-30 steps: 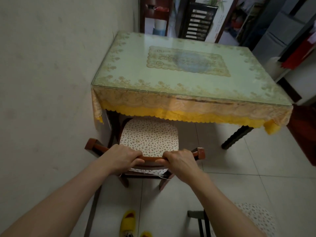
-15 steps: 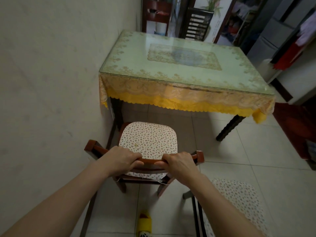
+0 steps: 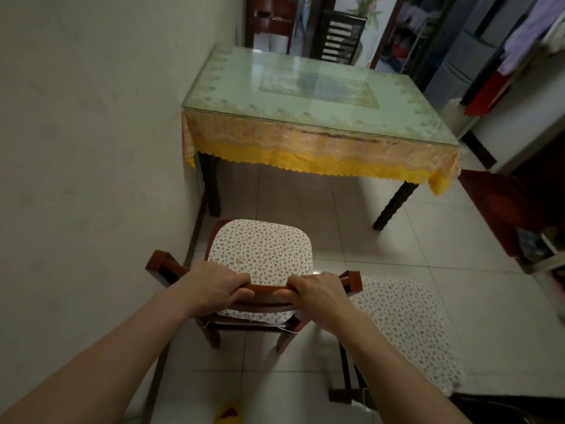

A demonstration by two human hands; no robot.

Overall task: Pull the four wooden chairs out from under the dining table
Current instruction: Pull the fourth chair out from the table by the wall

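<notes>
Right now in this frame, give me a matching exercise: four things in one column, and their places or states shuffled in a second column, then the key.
Things:
1. left hand
2. floral cushion
3. second chair
4. table

Places or states:
A. bare glass top, yellow-fringed cloth
B. on the seat of the held chair
C. gripping the chair's top rail beside the right hand
D. standing to the right of the held chair

Pairs: 1-C, 2-B, 3-D, 4-A
</notes>
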